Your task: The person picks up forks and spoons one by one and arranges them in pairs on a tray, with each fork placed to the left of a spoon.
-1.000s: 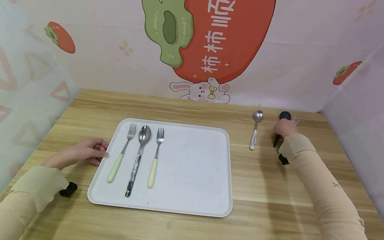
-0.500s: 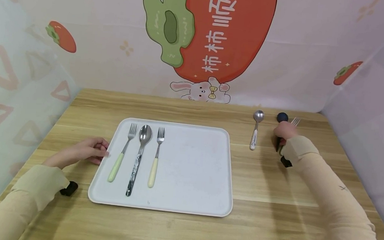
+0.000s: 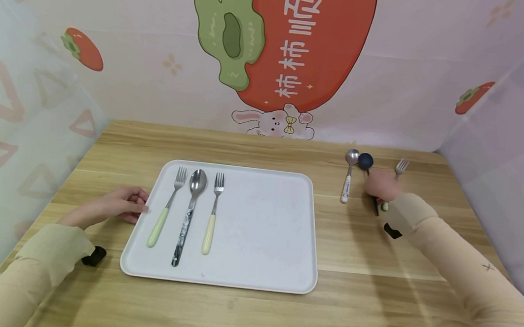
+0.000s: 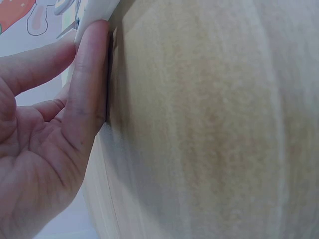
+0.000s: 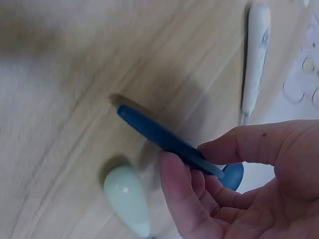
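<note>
My right hand pinches the handle of a dark blue spoon between thumb and fingers at the right of the table. In the right wrist view the spoon's handle slants across the fingertips, close over the wood. A fork with a pale green handle lies just right of this hand. My left hand grips the left rim of a white tray, thumb and index finger at its edge. On the tray lie a green-handled fork, a large spoon and a cream-handled fork.
A small steel spoon with a patterned white handle lies just left of the blue spoon. The wooden table meets a printed back wall, with side walls at left and right.
My right hand has shifted the blue spoon left, away from the fork and towards the small steel spoon. More of the fork shows. The left hand and tray have stayed put.
</note>
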`<state>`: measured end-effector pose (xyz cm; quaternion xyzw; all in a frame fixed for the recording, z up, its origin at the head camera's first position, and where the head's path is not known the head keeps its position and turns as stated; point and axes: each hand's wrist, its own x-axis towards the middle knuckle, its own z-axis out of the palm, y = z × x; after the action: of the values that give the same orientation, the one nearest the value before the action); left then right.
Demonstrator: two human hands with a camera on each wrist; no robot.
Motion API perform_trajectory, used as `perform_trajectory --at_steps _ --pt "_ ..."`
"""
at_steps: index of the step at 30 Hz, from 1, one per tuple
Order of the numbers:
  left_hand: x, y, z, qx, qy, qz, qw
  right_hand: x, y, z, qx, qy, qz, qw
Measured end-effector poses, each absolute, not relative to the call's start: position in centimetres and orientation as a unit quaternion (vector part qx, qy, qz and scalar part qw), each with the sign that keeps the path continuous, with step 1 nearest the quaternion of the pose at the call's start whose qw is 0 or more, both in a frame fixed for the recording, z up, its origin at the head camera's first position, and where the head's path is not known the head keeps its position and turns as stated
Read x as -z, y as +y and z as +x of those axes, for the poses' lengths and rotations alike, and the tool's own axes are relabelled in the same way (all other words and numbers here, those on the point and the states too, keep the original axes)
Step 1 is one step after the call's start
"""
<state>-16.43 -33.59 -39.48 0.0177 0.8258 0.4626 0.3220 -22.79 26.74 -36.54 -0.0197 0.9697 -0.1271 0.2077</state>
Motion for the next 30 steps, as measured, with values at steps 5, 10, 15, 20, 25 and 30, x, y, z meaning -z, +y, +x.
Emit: perform_trajectory --at_steps 5,10,15,20,25,30 --pt "39.5 -33.6 -16.4 -0.466 0.824 0.018 0.321 36.4 25.5 -22.2 0.14 0.964 -0.005 0.228" --pt "39.4 -33.6 -16.3 -0.468 0.823 0.019 0.322 36.4 25.0 -21.7 0.146 0.964 -0.016 0.224" --pt "39.4 -33.5 -16.3 -0.466 0.825 0.021 0.32 36.3 24.6 -21.2 0.151 0.963 -0.031 0.221" --pt "39.4 -33.5 -16.3 -0.463 0.826 0.023 0.321 36.0 24.0 -20.6 0.146 0.964 -0.043 0.219" --pt "39.4 -33.5 -16.3 -0.461 0.828 0.021 0.32 35.8 23.1 -20.1 0.138 0.966 -0.058 0.21" --pt "39.4 -33.4 -16.3 -0.462 0.827 0.022 0.321 35.8 22.2 -19.6 0.126 0.968 -0.087 0.197"
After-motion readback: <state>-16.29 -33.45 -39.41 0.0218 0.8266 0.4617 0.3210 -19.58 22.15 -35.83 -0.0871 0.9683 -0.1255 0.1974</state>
